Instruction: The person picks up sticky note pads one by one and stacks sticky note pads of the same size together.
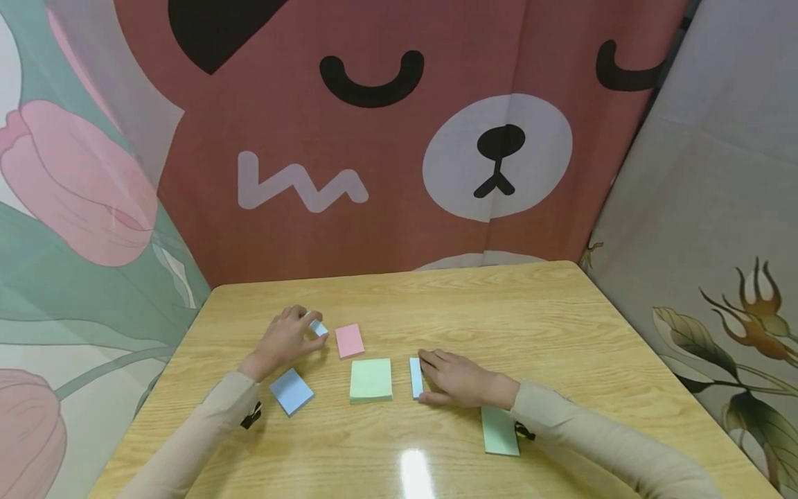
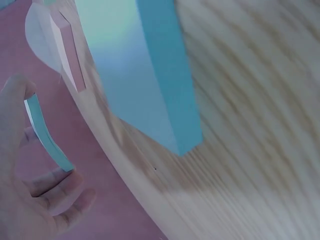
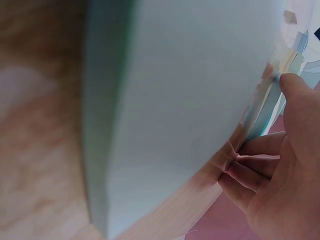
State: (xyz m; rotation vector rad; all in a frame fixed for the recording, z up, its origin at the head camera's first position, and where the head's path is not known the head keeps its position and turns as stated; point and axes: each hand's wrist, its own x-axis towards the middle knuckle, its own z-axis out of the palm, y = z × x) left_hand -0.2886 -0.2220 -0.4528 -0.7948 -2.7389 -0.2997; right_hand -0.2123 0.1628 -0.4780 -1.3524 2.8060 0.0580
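Note:
My left hand [image 1: 283, 339] pinches a small light blue sticky note pad [image 1: 318, 327] between thumb and fingers, above the table's far left part. In the left wrist view that pad [image 2: 47, 135] is seen edge-on, raised off the table. A narrow light blue sticky note pad [image 1: 415, 380] lies right of the middle, gripped at its ends by the thumb and fingers of my right hand [image 1: 464, 380]. Between the hands are a pink sticky note pad [image 1: 349, 341] and a square green one [image 1: 370, 380]. A blue square pad [image 1: 291, 392] lies near my left wrist.
Under my right wrist lies another green sticky note pad [image 1: 500, 432], partly covered by the sleeve; it looms large in the right wrist view. The wooden table [image 1: 474, 305] ends at a brown bear-print curtain [image 1: 386, 242], with patterned cloths at both sides.

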